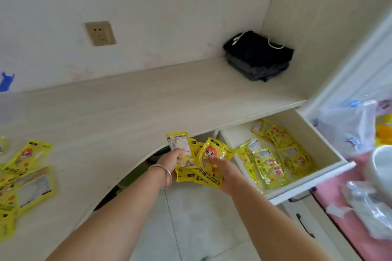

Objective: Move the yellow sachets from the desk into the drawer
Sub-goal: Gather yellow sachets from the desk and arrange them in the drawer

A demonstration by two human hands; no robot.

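Note:
My left hand [170, 160], with a silver bangle on its wrist, grips a fanned bunch of yellow sachets [184, 150] in front of the desk's curved edge. My right hand [224, 170] pinches another sachet with a cartoon figure [212, 152] from the same bunch. To the right, the open white drawer [307, 184] holds several yellow sachets [273, 159] lying flat. More yellow sachets [27, 174] lie scattered on the desk [127, 108] at the far left.
Folded dark clothes [257, 56] sit in the desk's back right corner. A wall socket [100, 33] is above the desk. Plastic bags [347, 129] and a white bowl [381, 165] lie on a pink surface right of the drawer. Closed drawers with black handles [304, 225] are below.

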